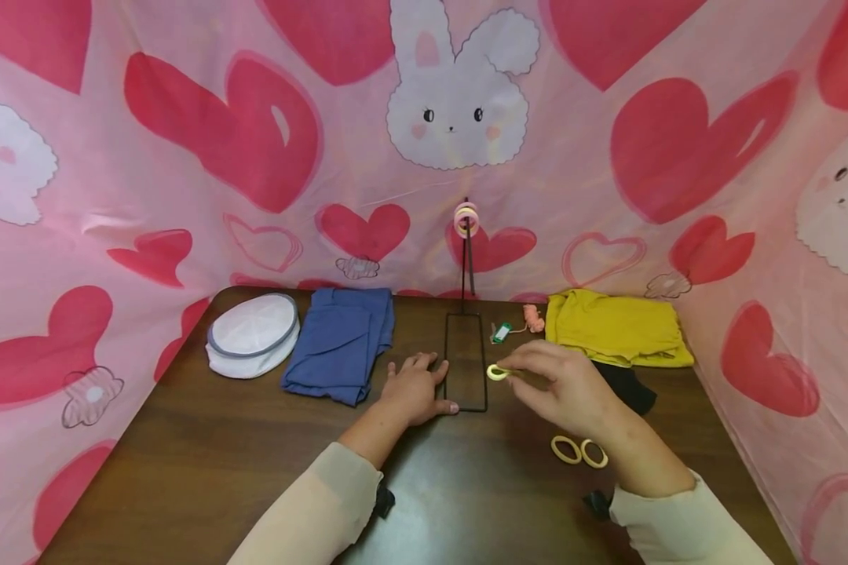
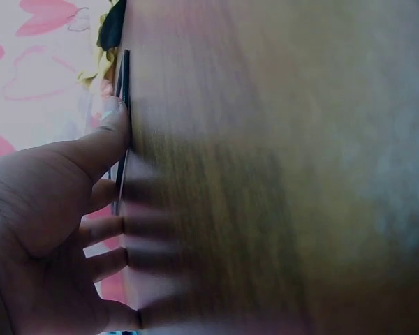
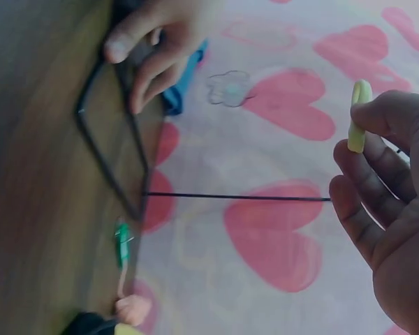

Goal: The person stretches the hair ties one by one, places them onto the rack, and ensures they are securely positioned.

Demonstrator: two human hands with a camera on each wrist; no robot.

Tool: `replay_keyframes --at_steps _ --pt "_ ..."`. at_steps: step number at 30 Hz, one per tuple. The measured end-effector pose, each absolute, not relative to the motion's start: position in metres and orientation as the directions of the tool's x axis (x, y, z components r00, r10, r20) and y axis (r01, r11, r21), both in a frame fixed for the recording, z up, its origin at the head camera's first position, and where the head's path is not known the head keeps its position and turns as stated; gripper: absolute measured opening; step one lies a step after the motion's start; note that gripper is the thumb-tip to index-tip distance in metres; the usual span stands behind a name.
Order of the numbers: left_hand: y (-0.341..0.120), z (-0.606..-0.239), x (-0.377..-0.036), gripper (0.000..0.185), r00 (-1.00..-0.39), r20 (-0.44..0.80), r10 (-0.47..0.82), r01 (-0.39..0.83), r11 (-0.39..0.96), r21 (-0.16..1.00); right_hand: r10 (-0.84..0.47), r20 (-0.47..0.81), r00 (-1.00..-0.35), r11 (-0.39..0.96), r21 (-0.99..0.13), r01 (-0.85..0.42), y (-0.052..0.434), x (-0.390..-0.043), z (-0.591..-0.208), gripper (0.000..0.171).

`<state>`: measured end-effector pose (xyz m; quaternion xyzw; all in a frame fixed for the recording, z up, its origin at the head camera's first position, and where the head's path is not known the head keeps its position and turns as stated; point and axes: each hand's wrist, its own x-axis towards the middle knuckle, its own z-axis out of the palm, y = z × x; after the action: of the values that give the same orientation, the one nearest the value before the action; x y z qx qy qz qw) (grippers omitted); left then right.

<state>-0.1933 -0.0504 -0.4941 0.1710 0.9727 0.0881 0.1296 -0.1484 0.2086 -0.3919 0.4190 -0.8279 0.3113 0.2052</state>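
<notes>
My left hand [image 1: 411,391] rests at the base of a black wire stand [image 1: 486,361], fingers spread and fairly straight. Its thumb lies on the near left corner of the frame, as the left wrist view also shows. Between thumb and fingertips my right hand [image 1: 561,384] pinches a pale yellow ring [image 3: 356,132], held up just right of the stand's base. At the top of the stand's upright [image 1: 463,271], several pink and yellow rings [image 1: 466,210] hang on its arm. Two more yellow rings [image 1: 605,455] lie on the table below the right hand.
On the brown table [image 1: 184,463], a white round pouch with a blue rim [image 1: 253,326] and a folded blue cloth [image 1: 342,341] lie left. A green tag [image 1: 502,333], pink yarn [image 1: 533,318], yellow cloth [image 1: 611,326] and black cloth [image 1: 632,386] lie right. Pink patterned fabric surrounds the table.
</notes>
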Motion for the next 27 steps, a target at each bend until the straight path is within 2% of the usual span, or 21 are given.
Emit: replay_keyframes --at_steps 3,7,9,12,16,21,27 --pt "-0.05 -0.494 -0.193 0.089 -0.908 -0.222 0.355 0.308 0.926 0.217 -0.538 0.629 -0.562 0.457 -0.342 -0.821 0.204 -0.149 -0.383 0.018" --pt "-0.051 -0.494 -0.193 0.089 -0.907 -0.228 0.354 0.306 0.927 0.218 -0.496 0.678 -0.542 0.456 -0.328 -0.827 0.196 -0.15 -0.372 0.037" --pt "-0.05 -0.494 -0.193 0.089 -0.906 -0.23 0.354 0.307 0.926 0.219 -0.469 0.711 -0.524 0.465 -0.307 -0.831 0.192 -0.15 -0.366 0.041" --pt "-0.05 -0.493 -0.193 0.089 -0.907 -0.228 0.355 0.308 0.926 0.217 -0.433 0.746 -0.506 0.466 -0.296 -0.834 0.187 -0.15 -0.356 0.037" --pt "-0.05 -0.492 -0.193 0.089 -0.908 -0.225 0.354 0.309 0.927 0.211 -0.408 0.777 -0.479 0.448 -0.286 -0.847 0.18 -0.15 -0.344 0.017" --pt "-0.051 -0.491 -0.192 0.089 -0.906 -0.23 0.356 0.31 0.926 0.214 -0.381 0.819 -0.429 0.455 -0.238 -0.858 0.175 -0.152 -0.331 0.025" --pt "-0.05 -0.492 -0.193 0.089 -0.908 -0.222 0.354 0.31 0.927 0.212 -0.348 0.849 -0.398 0.47 -0.209 -0.857 0.169 -0.156 -0.322 0.024"
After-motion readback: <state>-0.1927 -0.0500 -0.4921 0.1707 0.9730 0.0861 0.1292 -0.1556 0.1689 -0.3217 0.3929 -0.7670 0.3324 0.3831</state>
